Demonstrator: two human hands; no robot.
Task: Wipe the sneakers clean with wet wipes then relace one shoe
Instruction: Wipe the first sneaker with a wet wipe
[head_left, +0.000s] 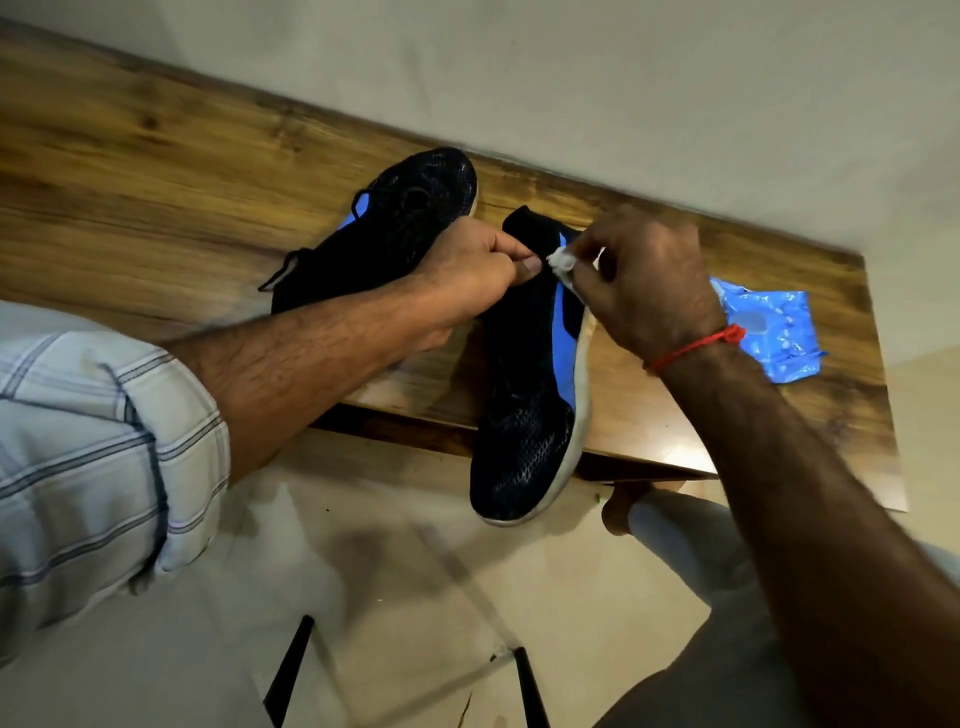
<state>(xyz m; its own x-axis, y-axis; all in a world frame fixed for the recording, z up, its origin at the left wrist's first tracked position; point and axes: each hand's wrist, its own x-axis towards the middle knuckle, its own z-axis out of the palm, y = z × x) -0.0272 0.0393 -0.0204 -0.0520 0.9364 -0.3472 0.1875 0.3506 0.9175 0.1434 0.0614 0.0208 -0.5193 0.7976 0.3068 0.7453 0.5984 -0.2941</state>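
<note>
Wooden table (156, 171), wipe (562, 262) between hands

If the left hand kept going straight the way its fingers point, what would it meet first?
Most likely the white wipe pinched in the right hand, directly ahead of the left hand over the sneaker; depth is unclear.

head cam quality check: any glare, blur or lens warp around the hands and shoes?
Head view: strong wide-angle warp, the table edge runs diagonally and bows; glare patch on the tabletop near its front right corner; dim warm light, dark shoe mesh loses detail; left hand, right hand and the wipe are slightly soft; near sneaker shadows the floor.
</note>
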